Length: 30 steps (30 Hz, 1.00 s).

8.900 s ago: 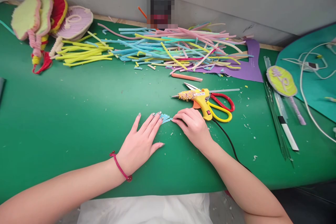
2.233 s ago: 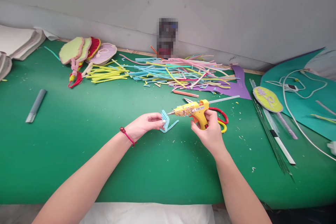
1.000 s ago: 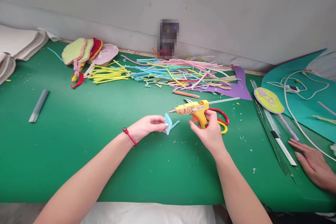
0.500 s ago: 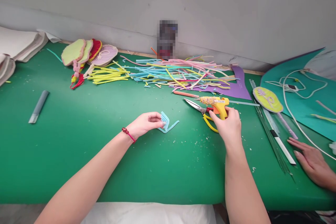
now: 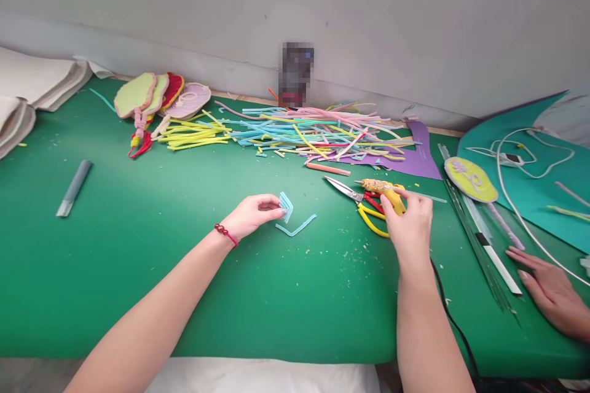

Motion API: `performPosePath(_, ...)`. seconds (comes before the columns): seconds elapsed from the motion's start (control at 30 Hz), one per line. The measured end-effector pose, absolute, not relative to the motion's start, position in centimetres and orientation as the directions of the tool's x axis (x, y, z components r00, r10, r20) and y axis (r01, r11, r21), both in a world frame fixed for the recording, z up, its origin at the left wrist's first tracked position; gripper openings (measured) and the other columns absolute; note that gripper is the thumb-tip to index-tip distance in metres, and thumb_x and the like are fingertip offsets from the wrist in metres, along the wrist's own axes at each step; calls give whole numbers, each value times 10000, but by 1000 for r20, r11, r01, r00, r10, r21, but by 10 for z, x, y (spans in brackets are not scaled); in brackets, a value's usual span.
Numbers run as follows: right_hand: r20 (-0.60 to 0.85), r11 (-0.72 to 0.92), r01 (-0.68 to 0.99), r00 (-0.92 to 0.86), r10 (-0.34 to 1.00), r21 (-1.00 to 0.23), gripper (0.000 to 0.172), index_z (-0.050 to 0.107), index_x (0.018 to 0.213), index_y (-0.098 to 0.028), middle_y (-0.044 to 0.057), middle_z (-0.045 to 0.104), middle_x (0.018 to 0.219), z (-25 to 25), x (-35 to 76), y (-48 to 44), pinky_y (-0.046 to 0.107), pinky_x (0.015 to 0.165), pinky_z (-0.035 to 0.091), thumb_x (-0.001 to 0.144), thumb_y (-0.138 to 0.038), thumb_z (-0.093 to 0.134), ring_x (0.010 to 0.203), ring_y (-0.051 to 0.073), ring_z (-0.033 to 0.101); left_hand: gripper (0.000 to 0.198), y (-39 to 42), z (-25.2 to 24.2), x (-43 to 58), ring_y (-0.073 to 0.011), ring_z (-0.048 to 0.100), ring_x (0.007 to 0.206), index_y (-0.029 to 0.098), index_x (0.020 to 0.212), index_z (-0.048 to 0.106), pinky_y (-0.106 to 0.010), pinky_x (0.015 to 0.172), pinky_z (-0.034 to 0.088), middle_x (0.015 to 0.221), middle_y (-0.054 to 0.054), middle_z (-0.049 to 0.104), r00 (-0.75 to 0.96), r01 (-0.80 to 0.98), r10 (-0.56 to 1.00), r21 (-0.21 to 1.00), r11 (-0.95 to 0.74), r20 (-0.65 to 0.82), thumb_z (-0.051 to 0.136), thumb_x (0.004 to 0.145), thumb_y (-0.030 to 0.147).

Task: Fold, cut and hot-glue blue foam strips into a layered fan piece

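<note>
Between front and back edges of the worktop (image 5: 286,307), the left hand (image 5: 253,215) pinches the blue piece (image 5: 286,206), I think light, soft, best taken by its edge; the right hand (image 5: 410,230) clasps the glue gun (image 5: 394,198).

- The left hand (image 5: 255,216) pinches a bent, ribbed piece of blue chenille stems (image 5: 286,204) between thumb and fingers.
- A single bent blue chenille stem (image 5: 302,226) lies on the green bench (image 5: 258,307) just beside that hand.
- The right hand (image 5: 410,224) has its fingers on a yellow glue gun (image 5: 393,199), nozzle pointing left.
- Scissors (image 5: 356,196) with red and yellow handles lie partly open near the glue gun.
- Behind, mixed chenille stems (image 5: 276,129) lie heaped, partly over a purple sheet (image 5: 426,163).
- At right, a co-worker's hand (image 5: 548,288) rests near a yellow-green fan (image 5: 472,179).
</note>
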State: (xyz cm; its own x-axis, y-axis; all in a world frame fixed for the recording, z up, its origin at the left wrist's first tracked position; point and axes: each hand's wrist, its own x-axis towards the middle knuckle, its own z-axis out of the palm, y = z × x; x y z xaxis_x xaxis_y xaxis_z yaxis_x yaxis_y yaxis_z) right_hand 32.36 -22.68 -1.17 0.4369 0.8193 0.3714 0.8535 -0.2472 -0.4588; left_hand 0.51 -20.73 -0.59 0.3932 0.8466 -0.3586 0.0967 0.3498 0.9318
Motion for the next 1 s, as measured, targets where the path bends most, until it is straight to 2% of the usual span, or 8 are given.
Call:
performPosePath(0.13,369,2,813,262,892,-582,279,661,941,-193,77,578,957,-11,295,-233,423,863,490,830,-423,548,866,214,595,410,-206,-9,5,-198,652,822,159,862,613,-375,858,489,851,-51,698,295,89,907,954,287,-300,758,602,440)
performPosePath(0.27,321,200,768,8,947,-609,200,642,950,-205,61,582,901,-16,262,-244,396,816,505,885,-343,512,855,205,594,368,-207,-9,4,-196,649,854,156,898,631,-355,865,495,912,-59,700,245,204,944,963,174,-222,680,687,454)
performPosePath(0.37,248,240,758,-106,963,-606,192,634,987,-213,65,589,912,-21,247,-250,395,806,506,909,-311,488,862,209,599,364,-208,-8,2,-212,657,892,161,893,667,-343,870,500,943,-57,717,293,271,924,948,167,-247,659,706,473)
performPosePath(0.53,207,279,736,-190,960,-617,198,632,1004,-214,68,608,919,-31,237,-250,389,804,499,935,-281,459,870,212,596,374,-206,-9,1,-222,660,938,165,949,698,-323,878,500,1018,-67,724,307,360,907,918,168,-287,647,723,460)
performPosePath(0.73,183,265,717,-192,964,-644,201,621,1023,-202,68,619,948,-35,231,-248,381,828,490,954,-254,439,912,209,585,398,-204,-11,4,-196,661,823,154,1013,672,-311,805,517,901,-62,719,272,416,927,900,130,-259,640,737,439)
performPosePath(1.0,211,425,717,-373,904,-553,162,627,1019,-217,76,589,968,-29,241,-240,372,803,508,929,-217,492,933,215,574,300,-192,-4,4,-189,645,842,215,954,726,-271,786,497,957,-24,722,395,535,876,844,25,-277,588,784,420)
